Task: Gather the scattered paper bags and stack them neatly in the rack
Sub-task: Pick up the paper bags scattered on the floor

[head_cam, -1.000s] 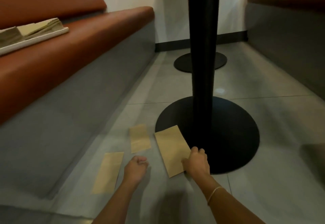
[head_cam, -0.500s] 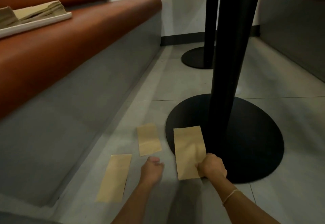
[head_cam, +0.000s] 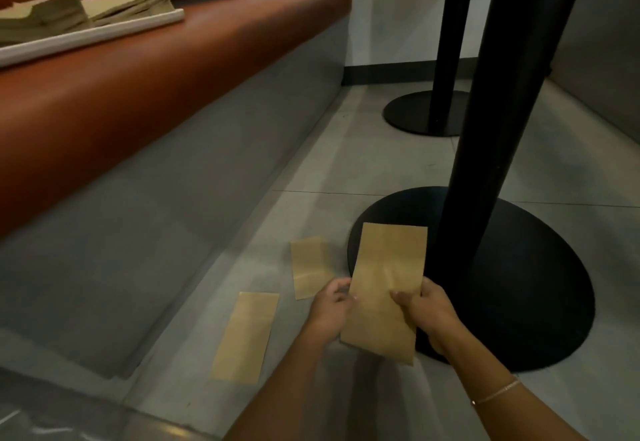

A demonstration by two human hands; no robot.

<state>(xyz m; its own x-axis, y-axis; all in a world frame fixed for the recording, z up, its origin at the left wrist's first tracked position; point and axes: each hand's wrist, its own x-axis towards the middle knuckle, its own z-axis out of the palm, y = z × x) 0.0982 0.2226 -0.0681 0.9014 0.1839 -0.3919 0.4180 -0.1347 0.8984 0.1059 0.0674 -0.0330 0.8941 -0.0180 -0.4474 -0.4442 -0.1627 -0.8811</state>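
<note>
A flat brown paper bag (head_cam: 388, 281) is lifted off the floor, held by both hands. My right hand (head_cam: 427, 312) grips its right edge with the thumb on top, and my left hand (head_cam: 329, 312) pinches its left edge. Two more brown paper bags lie flat on the grey floor: a small bag (head_cam: 310, 265) just left of the held one, and a long bag (head_cam: 246, 335) nearer the bench base. A white rack (head_cam: 104, 33) with stacks of paper bags (head_cam: 128, 2) rests on the orange bench seat at the upper left.
A black table pole (head_cam: 498, 122) rises from a round black base (head_cam: 519, 284) right behind the held bag. A second pole and base (head_cam: 427, 113) stand farther back. The orange bench (head_cam: 173, 70) with its grey base (head_cam: 156, 232) runs along the left.
The bag my right hand gripped on the floor has come up off the floor and the black base. My left hand, a loose fist before, has moved right and taken the bag's left edge.
</note>
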